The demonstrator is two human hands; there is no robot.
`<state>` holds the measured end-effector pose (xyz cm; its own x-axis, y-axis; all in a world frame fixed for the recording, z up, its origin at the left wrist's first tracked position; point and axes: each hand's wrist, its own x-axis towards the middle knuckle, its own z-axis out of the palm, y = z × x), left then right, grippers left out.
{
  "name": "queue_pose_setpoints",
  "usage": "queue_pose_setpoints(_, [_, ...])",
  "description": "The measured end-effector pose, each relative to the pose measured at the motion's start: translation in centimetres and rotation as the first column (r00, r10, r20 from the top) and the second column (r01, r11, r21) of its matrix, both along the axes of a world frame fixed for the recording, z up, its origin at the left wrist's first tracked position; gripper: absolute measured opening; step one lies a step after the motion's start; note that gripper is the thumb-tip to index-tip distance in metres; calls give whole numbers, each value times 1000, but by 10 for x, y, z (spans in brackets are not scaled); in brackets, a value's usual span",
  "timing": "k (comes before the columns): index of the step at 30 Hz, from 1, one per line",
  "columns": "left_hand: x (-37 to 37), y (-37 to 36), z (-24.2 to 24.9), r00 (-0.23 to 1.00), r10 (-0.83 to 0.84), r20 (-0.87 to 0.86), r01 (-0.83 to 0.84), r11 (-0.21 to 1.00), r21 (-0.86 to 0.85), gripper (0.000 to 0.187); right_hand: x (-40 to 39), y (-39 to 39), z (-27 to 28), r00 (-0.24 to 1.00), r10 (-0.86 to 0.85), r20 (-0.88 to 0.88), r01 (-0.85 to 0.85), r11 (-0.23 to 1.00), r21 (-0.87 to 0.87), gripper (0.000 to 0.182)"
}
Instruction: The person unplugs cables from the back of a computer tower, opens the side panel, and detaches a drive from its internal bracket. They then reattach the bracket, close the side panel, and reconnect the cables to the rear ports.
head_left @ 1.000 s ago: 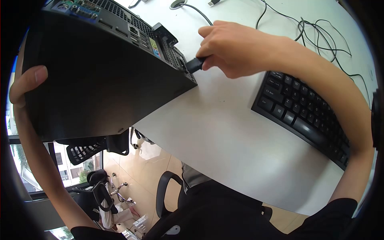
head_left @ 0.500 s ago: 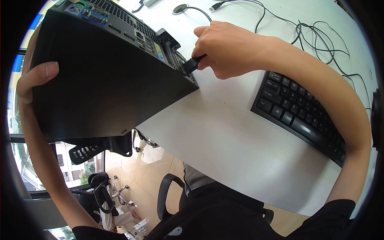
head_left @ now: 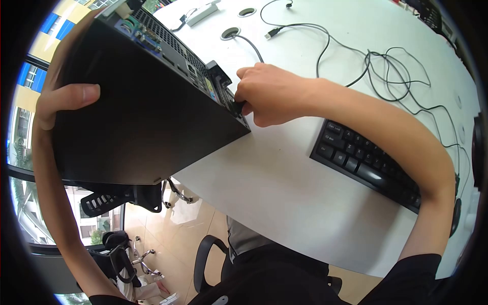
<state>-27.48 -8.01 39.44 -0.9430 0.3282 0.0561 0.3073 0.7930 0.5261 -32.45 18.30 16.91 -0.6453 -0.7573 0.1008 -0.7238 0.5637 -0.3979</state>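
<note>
A black desktop computer tower sits at the desk's left edge, its rear ports facing up and away. My left hand grips the tower's far left side, thumb flat on the side panel and the other fingers hidden behind it. At the lower end of the rear panel, my right hand pinches a black power plug against the tower. Mostly covered by fingers, the plug does not show how deep it sits. A dark cord runs from a desk hole towards that hand.
Under my right forearm lies a black keyboard, with a mouse beyond it. Loose cables, a USB plug and a white power strip lie further back. A chair armrest is below; another person sits at lower left.
My right hand has moved closer to the tower, and less of the plug shows between fingers and rear panel. The whole view has shifted slightly. The left hand keeps its grip.
</note>
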Motion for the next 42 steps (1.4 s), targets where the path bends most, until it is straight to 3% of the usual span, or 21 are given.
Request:
queue_pose_setpoints(7, [-23,-19,-9,970,-171,-175,176,984,12,115,1,6,1,999,41,14,-41,999,-23,12])
queue_pose_setpoints(10, [-23,-20,-8,966,-166,-201,168,986,-6,117,-14,15,5,987,60,149,-29,979,-201,18])
queue_pose_setpoints(11, [-23,-19,-10,967,-159,-199,162,987,-1,117,-31,19,14,972,141,188,-85,957,-277,22])
queue_pose_setpoints(12, [-23,-18,-11,969,-151,-193,157,988,14,117,-44,24,25,982,41,185,18,953,-302,22])
queue_pose_setpoints(14, [-22,-15,-13,975,-143,-172,152,988,38,117,-87,41,17,977,-199,-75,161,920,-357,22])
queue_pose_setpoints(15, [-21,-13,-14,977,-142,-161,151,987,48,118,-102,46,20,909,-378,-174,360,924,-127,23])
queue_pose_setpoints(16, [-20,-9,-15,978,-143,-152,153,987,55,119,-120,54,10,855,-434,-285,446,894,-24,24])
queue_pose_setpoints(19, [-21,-12,-11,971,-156,-179,161,987,18,121,-141,70,-23,850,-420,-318,439,899,-16,24])
queue_pose_setpoints(22, [-19,-11,-10,975,-146,-169,151,988,14,122,-148,68,-29,872,-363,-328,443,871,214,23])
queue_pose_setpoints(25, [-19,-10,-7,977,-153,-147,151,988,-21,122,-148,72,-30,846,-332,-418,400,913,84,20])
queue_pose_setpoints(28, [-21,-8,-3,980,-192,-60,192,981,-9,122,-142,73,-17,812,-329,-481,262,943,-204,18])
queue_pose_setpoints(31, [-21,-13,-5,980,-193,-55,195,980,39,122,-119,62,20,911,-409,-43,363,849,-383,17])
queue_pose_setpoints(34, [-20,-17,-5,982,-158,-101,163,986,45,122,-88,58,39,940,-321,-111,216,817,-534,19])
queue_pose_setpoints(38, [-17,-9,-16,970,-90,-227,121,984,130,117,-43,53,75,996,-84,-25,60,858,-511,28])
queue_pose_setpoints(40, [-15,-8,-16,976,-84,-201,110,986,122,117,-18,59,92,984,44,173,57,838,-542,27])
queue_pose_setpoints(42, [-14,-8,-13,978,-88,-187,110,988,108,117,-9,52,86,990,57,128,22,838,-545,24])
